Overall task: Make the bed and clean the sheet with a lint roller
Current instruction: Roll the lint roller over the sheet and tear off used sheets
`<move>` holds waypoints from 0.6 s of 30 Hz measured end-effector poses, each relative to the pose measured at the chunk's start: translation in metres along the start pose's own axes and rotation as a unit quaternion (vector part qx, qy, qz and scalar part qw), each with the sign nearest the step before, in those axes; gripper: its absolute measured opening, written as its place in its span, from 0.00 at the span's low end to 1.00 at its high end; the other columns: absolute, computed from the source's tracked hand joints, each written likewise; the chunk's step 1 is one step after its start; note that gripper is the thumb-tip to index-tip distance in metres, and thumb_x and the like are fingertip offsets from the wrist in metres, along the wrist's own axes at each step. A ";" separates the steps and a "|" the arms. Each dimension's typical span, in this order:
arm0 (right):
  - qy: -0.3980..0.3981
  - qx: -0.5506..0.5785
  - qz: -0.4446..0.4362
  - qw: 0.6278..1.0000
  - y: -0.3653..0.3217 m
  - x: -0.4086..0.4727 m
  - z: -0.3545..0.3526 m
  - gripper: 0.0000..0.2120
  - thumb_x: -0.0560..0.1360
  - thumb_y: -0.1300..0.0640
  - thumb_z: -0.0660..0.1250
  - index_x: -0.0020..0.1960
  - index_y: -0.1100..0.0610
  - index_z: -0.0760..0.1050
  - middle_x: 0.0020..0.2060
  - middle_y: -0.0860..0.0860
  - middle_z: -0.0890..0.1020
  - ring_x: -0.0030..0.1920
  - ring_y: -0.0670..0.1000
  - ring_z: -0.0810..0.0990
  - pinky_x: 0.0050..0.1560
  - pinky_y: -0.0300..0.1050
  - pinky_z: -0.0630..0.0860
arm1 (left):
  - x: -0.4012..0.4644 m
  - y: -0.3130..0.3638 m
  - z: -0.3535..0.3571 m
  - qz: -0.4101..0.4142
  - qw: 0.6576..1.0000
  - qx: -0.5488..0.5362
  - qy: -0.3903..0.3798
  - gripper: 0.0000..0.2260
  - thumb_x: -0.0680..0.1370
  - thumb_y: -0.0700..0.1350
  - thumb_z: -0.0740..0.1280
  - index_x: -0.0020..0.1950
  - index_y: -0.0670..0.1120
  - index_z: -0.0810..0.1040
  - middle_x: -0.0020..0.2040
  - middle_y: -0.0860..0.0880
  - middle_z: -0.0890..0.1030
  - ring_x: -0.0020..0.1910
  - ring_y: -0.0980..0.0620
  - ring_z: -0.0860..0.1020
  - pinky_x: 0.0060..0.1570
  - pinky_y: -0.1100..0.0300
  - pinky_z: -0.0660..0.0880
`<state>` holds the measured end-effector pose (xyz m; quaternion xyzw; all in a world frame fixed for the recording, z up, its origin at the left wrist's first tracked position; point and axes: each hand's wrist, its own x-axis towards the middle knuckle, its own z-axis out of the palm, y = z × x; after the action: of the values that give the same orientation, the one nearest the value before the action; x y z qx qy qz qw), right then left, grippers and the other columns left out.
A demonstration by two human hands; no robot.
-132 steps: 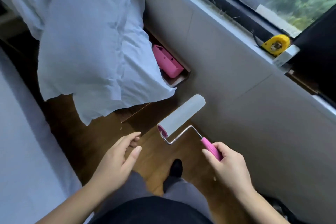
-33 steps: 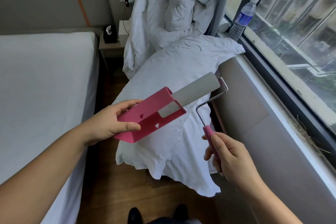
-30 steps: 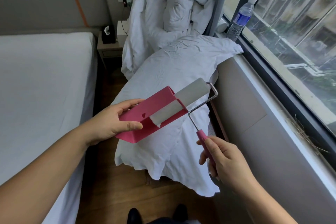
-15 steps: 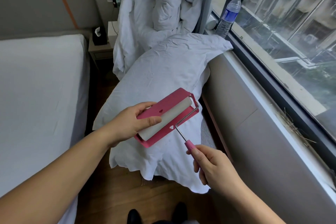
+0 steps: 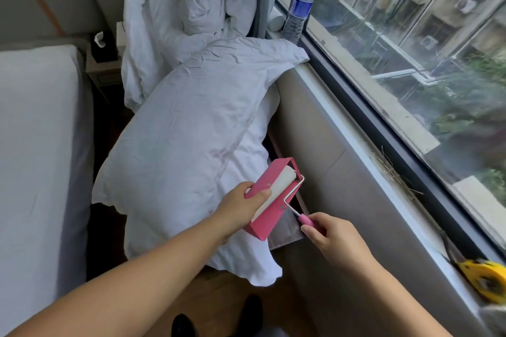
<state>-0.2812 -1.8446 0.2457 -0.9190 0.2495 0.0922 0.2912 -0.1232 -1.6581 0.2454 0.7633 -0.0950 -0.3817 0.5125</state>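
Observation:
The white lint roller (image 5: 273, 194) lies fully inside its pink plastic cover (image 5: 269, 216). My left hand (image 5: 241, 206) grips the cover from the left, thumb across the roller. My right hand (image 5: 332, 238) holds the roller's pink handle (image 5: 306, 219) at the end of its wire arm. Both are low, beside the grey wall panel under the window. The bed with its plain white sheet (image 5: 35, 159) runs along the left. A white pillow (image 5: 189, 128) lies between bed and window, with a bunched white duvet (image 5: 191, 8) behind it.
A water bottle (image 5: 299, 7) stands on the window sill, and a yellow tape measure (image 5: 484, 280) lies further along it at the right. A nightstand (image 5: 102, 68) with a tissue box sits by the headboard. Wooden floor and my dark shoes show below.
The roller slid completely into the pink cover. Both hands then carried it down and to the right, toward the wall panel below the window.

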 end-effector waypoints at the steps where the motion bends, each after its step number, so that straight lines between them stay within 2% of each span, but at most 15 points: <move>1: -0.007 0.007 0.010 1.000 0.005 0.004 0.002 0.07 0.79 0.40 0.63 0.53 0.41 0.76 0.40 0.40 0.81 0.39 0.43 0.79 0.39 0.41 0.77 | 0.007 -0.002 0.005 -0.009 1.000 0.000 -0.001 0.22 0.76 0.62 0.67 0.67 0.56 0.70 0.59 0.53 0.76 0.52 0.54 0.80 0.43 0.61 0.79; 4: -0.013 0.047 0.036 0.998 0.019 0.013 0.015 0.08 0.80 0.43 0.63 0.53 0.44 0.77 0.39 0.43 0.81 0.38 0.43 0.79 0.36 0.37 0.75 | 0.027 -0.004 0.015 -0.001 0.999 0.031 0.012 0.25 0.76 0.58 0.69 0.71 0.54 0.67 0.60 0.50 0.73 0.54 0.54 0.76 0.45 0.61 0.75; 7: -0.031 0.137 0.068 0.988 0.029 0.016 0.035 0.06 0.80 0.44 0.64 0.51 0.44 0.78 0.34 0.44 0.81 0.33 0.40 0.79 0.30 0.32 0.70 | 0.039 -0.007 0.021 0.014 0.999 0.019 0.032 0.21 0.77 0.57 0.69 0.67 0.55 0.70 0.59 0.53 0.75 0.53 0.59 0.75 0.45 0.64 0.72; 10: -0.060 0.235 0.109 0.964 0.035 0.021 0.057 0.06 0.78 0.45 0.67 0.49 0.47 0.79 0.30 0.45 0.78 0.27 0.42 0.73 0.30 0.38 0.69 | 0.046 -0.013 0.025 0.053 0.995 0.033 0.081 0.13 0.78 0.53 0.68 0.61 0.56 0.75 0.58 0.54 0.77 0.53 0.61 0.75 0.44 0.69 0.70; 12: -0.072 0.281 0.127 0.948 0.035 0.027 0.067 0.06 0.78 0.47 0.67 0.50 0.48 0.79 0.29 0.46 0.75 0.27 0.43 0.72 0.29 0.39 0.68 | 0.049 -0.014 0.026 0.069 0.992 0.054 0.094 0.12 0.79 0.51 0.67 0.62 0.56 0.75 0.60 0.54 0.76 0.55 0.59 0.75 0.45 0.72 0.68; 15: -0.062 0.265 0.130 0.953 0.033 0.038 0.077 0.08 0.80 0.46 0.64 0.48 0.48 0.78 0.33 0.46 0.78 0.31 0.43 0.74 0.33 0.38 0.69 | 0.053 -0.016 0.030 0.076 0.988 0.101 0.084 0.17 0.81 0.52 0.64 0.70 0.56 0.70 0.64 0.53 0.71 0.58 0.57 0.73 0.48 0.75 0.65; 18: -0.063 0.261 0.143 0.953 0.032 0.045 0.084 0.13 0.81 0.44 0.61 0.45 0.50 0.78 0.30 0.47 0.76 0.28 0.43 0.72 0.31 0.37 0.67 | 0.054 -0.019 0.035 0.081 0.991 0.089 0.049 0.25 0.81 0.52 0.64 0.77 0.57 0.61 0.71 0.54 0.67 0.64 0.59 0.70 0.54 0.73 0.66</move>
<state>-0.2611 -1.8365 0.1481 -0.7584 0.3745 0.1219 0.5194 -0.1142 -1.7036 0.1967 0.8134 -0.1655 -0.2911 0.4757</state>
